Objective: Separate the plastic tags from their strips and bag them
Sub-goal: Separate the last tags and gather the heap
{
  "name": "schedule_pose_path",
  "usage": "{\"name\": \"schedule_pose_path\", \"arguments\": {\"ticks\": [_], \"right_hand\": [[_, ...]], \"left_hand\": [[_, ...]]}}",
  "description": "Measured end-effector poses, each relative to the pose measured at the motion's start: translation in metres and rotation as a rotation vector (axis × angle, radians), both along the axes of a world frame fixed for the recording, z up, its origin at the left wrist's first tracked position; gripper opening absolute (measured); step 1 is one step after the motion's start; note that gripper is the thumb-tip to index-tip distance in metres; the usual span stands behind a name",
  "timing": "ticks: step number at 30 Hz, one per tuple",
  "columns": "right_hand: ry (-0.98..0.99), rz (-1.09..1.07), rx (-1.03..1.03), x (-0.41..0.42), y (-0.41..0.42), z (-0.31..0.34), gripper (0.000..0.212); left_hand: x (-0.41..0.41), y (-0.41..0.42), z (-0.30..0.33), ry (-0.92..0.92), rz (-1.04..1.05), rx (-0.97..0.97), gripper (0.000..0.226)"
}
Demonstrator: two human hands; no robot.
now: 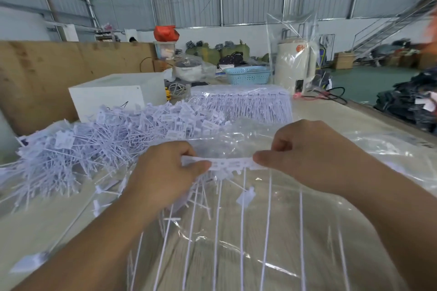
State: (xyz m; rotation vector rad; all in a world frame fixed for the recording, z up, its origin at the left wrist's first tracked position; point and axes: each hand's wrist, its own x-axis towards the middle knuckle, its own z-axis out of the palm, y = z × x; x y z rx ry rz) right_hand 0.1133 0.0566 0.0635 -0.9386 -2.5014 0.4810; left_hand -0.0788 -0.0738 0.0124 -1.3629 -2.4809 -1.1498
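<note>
Warehouse table (331,111): hands pinch tag strip (230,163)

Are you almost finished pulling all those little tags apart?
Not yet. A big pile of loose tags already lies on the table's left. The left hand and right hand pinch one strip now. A full bundle of strips waits behind, and the loose tags aren't bagged.

table (331,111) under tags (106,139), plastic (236,243)
</note>
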Motion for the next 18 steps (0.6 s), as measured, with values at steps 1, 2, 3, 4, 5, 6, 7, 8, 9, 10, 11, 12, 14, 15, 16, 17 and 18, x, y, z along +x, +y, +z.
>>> {"name": "schedule_pose_path", "arguments": {"ticks": [1,2,3,4,5,6,7,8,9,10,11,12,14,15,16,17,18], "right_hand": [[-0.047,-0.008,-0.012,0.002,0.000,0.001,0.045],[-0.111,-0.021,0.002,0.003,-0.001,0.002,0.047],[-0.185,-0.036,0.043,0.005,-0.001,0.002,0.048],[-0.251,-0.048,0.085,0.006,-0.001,0.003,0.047],[-0.288,-0.045,0.102,0.008,-0.001,0.004,0.045],[-0.292,-0.019,0.084,0.009,0.000,0.005,0.040],[-0.265,0.026,0.043,0.011,0.001,0.005,0.034],[-0.219,0.087,-0.006,0.011,0.002,0.006,0.028],[-0.156,0.151,-0.052,0.010,0.003,0.005,0.023],[-0.079,0.206,-0.089,0.009,0.004,0.005,0.020],[0.008,0.241,-0.115,0.006,0.004,0.003,0.020],[0.097,0.254,-0.134,0.004,0.004,0.001,0.020],[0.246,0.249,-0.170,-0.002,0.002,-0.004,0.020],[0.305,0.250,-0.200,-0.005,0.000,-0.008,0.020],[0.353,0.263,-0.236,-0.008,-0.003,-0.011,0.020],[0.386,0.283,-0.269,-0.011,-0.005,-0.014,0.020],[0.412,0.311,-0.298,-0.014,-0.008,-0.017,0.019]], "left_hand": [[-0.001,0.000,-0.001,-0.005,0.011,0.008,0.025],[-0.002,0.000,-0.002,0.008,0.024,0.009,0.025],[-0.002,0.001,-0.003,0.034,0.042,0.001,0.025],[-0.002,0.001,-0.004,0.059,0.064,-0.006,0.024],[-0.004,0.002,-0.004,0.065,0.087,0.000,0.023],[-0.005,0.001,-0.004,0.058,0.108,0.011,0.021],[-0.007,0.001,-0.004,0.054,0.130,0.020,0.020],[-0.007,0.001,-0.004,0.060,0.148,0.020,0.019],[-0.007,0.001,-0.004,0.075,0.161,0.019,0.018],[-0.007,0.000,-0.004,0.091,0.165,0.019,0.017],[-0.005,0.001,-0.004,0.108,0.157,0.031,0.015],[-0.003,0.001,-0.004,0.106,0.136,0.048,0.014],[0.005,0.001,-0.004,0.078,0.059,0.098,0.010],[0.010,0.002,-0.003,0.066,0.011,0.124,0.007],[0.015,0.003,-0.003,0.055,-0.043,0.140,0.004],[0.021,0.003,-0.002,0.056,-0.104,0.153,0.005],[0.027,0.003,0.000,0.074,-0.164,0.147,0.014]]}}
